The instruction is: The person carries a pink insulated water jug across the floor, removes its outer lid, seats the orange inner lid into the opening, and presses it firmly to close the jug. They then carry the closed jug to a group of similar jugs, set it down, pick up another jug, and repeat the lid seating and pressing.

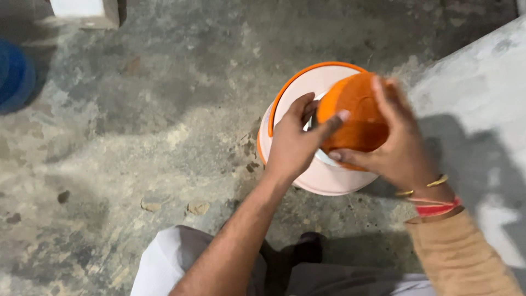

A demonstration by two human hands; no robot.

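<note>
Head cam, looking straight down. Both hands are on an orange lid (355,112), held tilted just above the open mouth of a pale pink bucket (329,183) w/ an orange rim and orange handle. Left hand (293,145) grips the lid's left edge: thumb across the top face, fingers curled under, partly inside the bucket mouth. Right hand (397,137) is wrapped over the lid's right side, fingers spread on top, thumb underneath at the lower edge; slightly motion-blurred. So both are clasped on the lid, neither loose. Can't tell if the lid touches the rim anywhere. A bit of white shows under the lid, inside the bucket; too hidden to ID. Right wrist has a gold bangle (422,187) and red thread band (436,209), then a tan sleeve (460,257); left forearm is bare. Bucket stands on a rough, stained concrete floor (137,142), just beside a lighter raised concrete ledge (482,82) at right. Blue round object (13,74) at far left edge, well apart. A pale block (85,11) at top left. Person's light-coloured garment (164,263) at the bottom.
</note>
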